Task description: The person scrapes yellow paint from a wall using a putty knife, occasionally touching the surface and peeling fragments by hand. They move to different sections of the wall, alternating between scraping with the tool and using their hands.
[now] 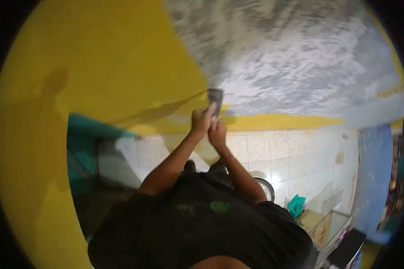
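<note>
Both my hands are closed around a scraper (216,97) with a dark, flat blade. My left hand (202,120) grips it higher up, and my right hand (217,133) is wrapped just below and to the right. The handle is mostly hidden by my fingers. The blade lies against the wall where yellow paint (121,54) meets a rough grey-and-white patch (292,54). A narrow yellow strip (274,122) runs along the patch's lower edge, right of my hands.
White tiles (280,152) lie below the painted area. A doorway with a green edge (83,152) is at left. To my right are a spoked wheel (267,188), a green cloth or bag (296,206), a glass-sided case (339,224) and a blue panel (373,166).
</note>
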Tool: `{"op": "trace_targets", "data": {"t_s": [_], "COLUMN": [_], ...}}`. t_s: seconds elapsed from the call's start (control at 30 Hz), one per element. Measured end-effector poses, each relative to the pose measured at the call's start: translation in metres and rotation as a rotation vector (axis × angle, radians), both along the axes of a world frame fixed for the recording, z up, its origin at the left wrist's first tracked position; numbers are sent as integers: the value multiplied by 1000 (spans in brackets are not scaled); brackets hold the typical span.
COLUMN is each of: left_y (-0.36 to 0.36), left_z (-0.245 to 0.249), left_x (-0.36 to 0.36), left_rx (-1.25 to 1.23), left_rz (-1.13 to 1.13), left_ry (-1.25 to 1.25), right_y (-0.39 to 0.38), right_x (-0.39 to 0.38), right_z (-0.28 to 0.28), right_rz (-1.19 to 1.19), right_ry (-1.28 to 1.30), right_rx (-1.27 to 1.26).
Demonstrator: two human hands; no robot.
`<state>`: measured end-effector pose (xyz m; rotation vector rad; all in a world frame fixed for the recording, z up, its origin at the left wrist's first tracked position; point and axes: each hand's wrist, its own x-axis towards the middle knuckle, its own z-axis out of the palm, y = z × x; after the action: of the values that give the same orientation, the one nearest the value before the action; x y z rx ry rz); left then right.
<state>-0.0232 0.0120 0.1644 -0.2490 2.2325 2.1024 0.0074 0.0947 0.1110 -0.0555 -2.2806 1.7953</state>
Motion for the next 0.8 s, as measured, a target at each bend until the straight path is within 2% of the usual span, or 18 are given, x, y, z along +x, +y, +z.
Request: {"op": "trace_targets", "data": {"t_s": [0.03,0.07,0.1,0.13,0.17,0.2,0.23,0.33,0.4,0.43,0.5,0.57,0.63,0.7,0.77,0.8], "left_y": [2,-2,2,3,-4,-2,4,8,5,6,6,6,7,6,8,5], "left_z": [-17,-19,-11,-4,-21,-37,-27,-3,-7,-6,-4,3,9,6,9,4], "left_x": [-6,-6,-5,-5,-8,-13,-9,-10,-11,-11,-8,-5,-1,-2,-2,-4], "left_rx": [46,35,196,342,243,334,348,322,277,285,312,344,305,348,440,436], "left_rz": [24,-7,17,30,-51,4,-12,-17,-49,-62,19,-39,13,-17,37,-9], "left_ry": [-17,-50,-121,-215,-145,-55,-6,108,159,164,22,24,0,-20,-52,-23], "right_y": [7,0,-2,-1,-3,-3,-3,2,1,1,0,-9,-14,-11,-2,2], "right_x": [-5,-6,-4,0,7,11,12,13,11,12,15,14,13,15,18,20], "right_z": [-21,-51,-49,-32,-4,24,25,31,23,26,28,24,18,23,30,33], "right_rz": [97,-23,-22,17,-24,-39,-80,-58,-76,-50,-38,-54,-123,-37,-22,-31], "right_ry": [-172,87,-120,-120,-114,-102,42,81,106,69,27,40,66,-9,-7,50], "right_rx": [139,71,80,141,189,-14,2,7,28,48,74,-13,-14,-62,-29,12]}}
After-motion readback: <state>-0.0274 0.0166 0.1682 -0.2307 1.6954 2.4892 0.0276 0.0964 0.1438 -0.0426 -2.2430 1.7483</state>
